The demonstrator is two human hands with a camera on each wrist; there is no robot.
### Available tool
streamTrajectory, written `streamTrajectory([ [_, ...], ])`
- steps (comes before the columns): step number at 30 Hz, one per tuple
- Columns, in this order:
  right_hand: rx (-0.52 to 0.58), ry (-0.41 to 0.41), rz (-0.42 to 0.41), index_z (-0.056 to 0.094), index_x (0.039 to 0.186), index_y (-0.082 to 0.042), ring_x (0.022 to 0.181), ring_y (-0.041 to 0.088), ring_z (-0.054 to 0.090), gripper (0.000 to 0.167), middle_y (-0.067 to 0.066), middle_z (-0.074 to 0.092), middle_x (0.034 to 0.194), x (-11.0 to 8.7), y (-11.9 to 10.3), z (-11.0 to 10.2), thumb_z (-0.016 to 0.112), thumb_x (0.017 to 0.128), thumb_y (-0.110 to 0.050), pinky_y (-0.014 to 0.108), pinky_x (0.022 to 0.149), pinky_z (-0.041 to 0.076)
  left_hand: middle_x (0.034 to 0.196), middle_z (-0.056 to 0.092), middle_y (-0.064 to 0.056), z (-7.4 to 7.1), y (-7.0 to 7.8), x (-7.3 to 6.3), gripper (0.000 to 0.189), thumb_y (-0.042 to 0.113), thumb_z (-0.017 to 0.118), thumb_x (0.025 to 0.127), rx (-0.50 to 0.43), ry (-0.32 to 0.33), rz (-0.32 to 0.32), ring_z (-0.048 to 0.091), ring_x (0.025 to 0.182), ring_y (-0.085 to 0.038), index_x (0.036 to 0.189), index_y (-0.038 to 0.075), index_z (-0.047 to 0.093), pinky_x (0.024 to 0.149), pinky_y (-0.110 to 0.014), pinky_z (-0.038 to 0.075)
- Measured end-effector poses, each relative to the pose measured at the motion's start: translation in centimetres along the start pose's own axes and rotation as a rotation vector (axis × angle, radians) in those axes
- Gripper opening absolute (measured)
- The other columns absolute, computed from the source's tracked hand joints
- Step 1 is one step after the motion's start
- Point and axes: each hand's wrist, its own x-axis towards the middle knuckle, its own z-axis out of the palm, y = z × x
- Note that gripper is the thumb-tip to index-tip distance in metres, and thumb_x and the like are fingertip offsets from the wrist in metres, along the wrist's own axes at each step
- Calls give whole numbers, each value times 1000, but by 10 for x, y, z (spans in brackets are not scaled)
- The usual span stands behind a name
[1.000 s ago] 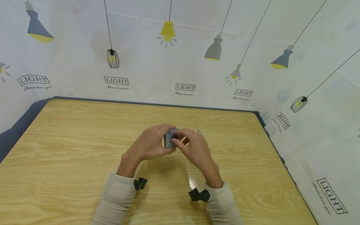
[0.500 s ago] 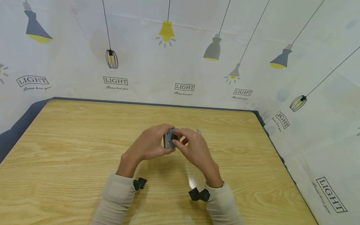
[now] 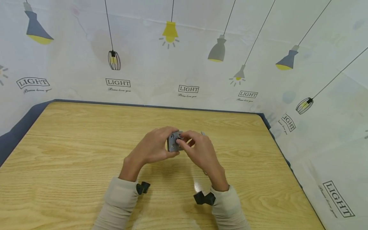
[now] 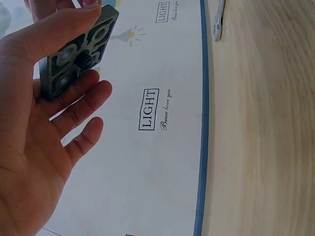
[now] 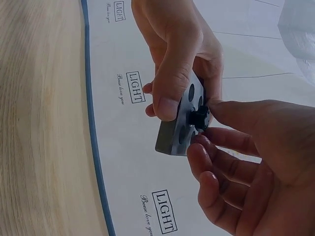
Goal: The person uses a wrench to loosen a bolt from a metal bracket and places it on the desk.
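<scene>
My left hand grips a grey square block by its edges, held up over the table. In the right wrist view, several round holes show in the block's face. A black bolt stands out from the middle of that face. The thumb and forefinger of my right hand pinch the bolt's head, and the other fingers are curled below it. From the left wrist view, the block's recessed back shows, with the bolt's dark threaded end in its centre.
A silver metal tool lies on the wooden table, mostly hidden behind my right hand. Its end also shows in the left wrist view. Black wrist mounts sit at both cuffs. A lamp-printed wall sheet borders the table.
My right fingers have shifted round the bolt's head, with the wrist turning slightly. More of the block's face and a bit of the metal tool below the wrist now show. My left hand stays put.
</scene>
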Motion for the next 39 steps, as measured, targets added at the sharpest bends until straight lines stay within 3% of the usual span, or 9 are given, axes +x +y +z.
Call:
streamTrajectory([
  [7,-20,-5,-32,74,104,-6,77,15,68,17,3,72,90,0,0,1,72,92,-19,27,69,57,122,66,-5,0,0,0,64,33,84,78,0,-4,0,65,104,-19,131,8,58,89,-40,55],
  [26,-34,-26,-61,73,108,-8,82,20,68,21,6,71,95,-2,-2,-2,75,89,-16,30,69,58,120,67,-5,0,0,-1,62,32,83,79,-3,8,18,66,106,-19,131,7,59,90,-40,55],
  [32,-21,-31,-2,69,120,-8,76,17,69,31,6,71,98,-1,-2,-3,71,93,-22,32,68,58,121,67,-6,-1,0,-1,65,33,84,78,21,8,17,66,104,-19,131,7,59,89,-39,55],
  [39,-17,-26,20,73,107,-11,74,13,67,19,1,72,89,-1,-1,0,69,94,-24,28,67,56,122,66,-6,-2,0,-1,65,34,84,78,16,5,24,65,105,-19,132,7,58,89,-39,55],
])
